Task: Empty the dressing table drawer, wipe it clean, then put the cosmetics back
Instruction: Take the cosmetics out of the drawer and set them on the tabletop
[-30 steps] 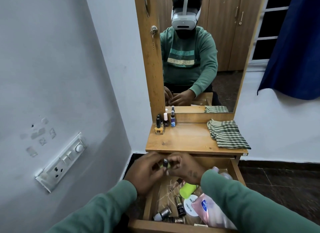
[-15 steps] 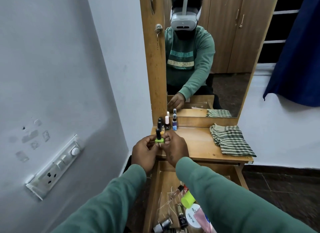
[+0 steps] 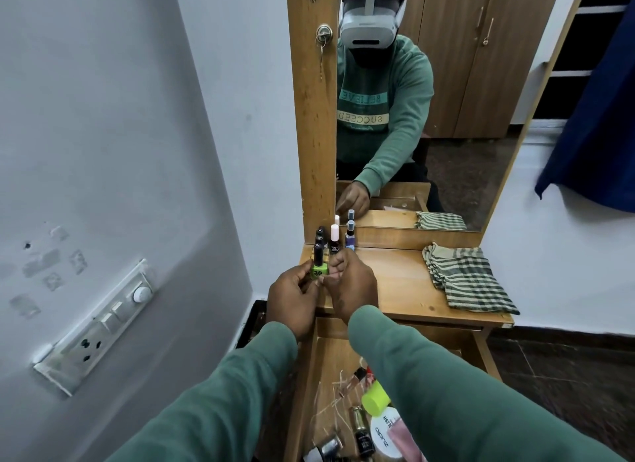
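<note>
A green nail polish bottle [image 3: 319, 268] with a black cap stands upright at the left front of the dressing table top [image 3: 402, 282]. My left hand [image 3: 292, 300] and my right hand [image 3: 350, 286] both pinch it from either side. Just behind it stand several small bottles [image 3: 335, 238] against the mirror base. Below, the drawer [image 3: 309, 375] is pulled open and holds a lime-green cap [image 3: 375, 398], a dark bottle [image 3: 360, 430], a white round tin [image 3: 385, 434] and other cosmetics, partly hidden by my right sleeve.
A folded green checked cloth [image 3: 467, 279] lies on the right of the table top. The mirror [image 3: 429, 100] rises behind. A wall with a switch panel [image 3: 99, 327] is close on the left. A blue curtain [image 3: 598, 135] hangs at the right.
Both hands lifted the green nail polish bottle out of the drawer and carried it up to the left front of the table top, beside the other bottles.
</note>
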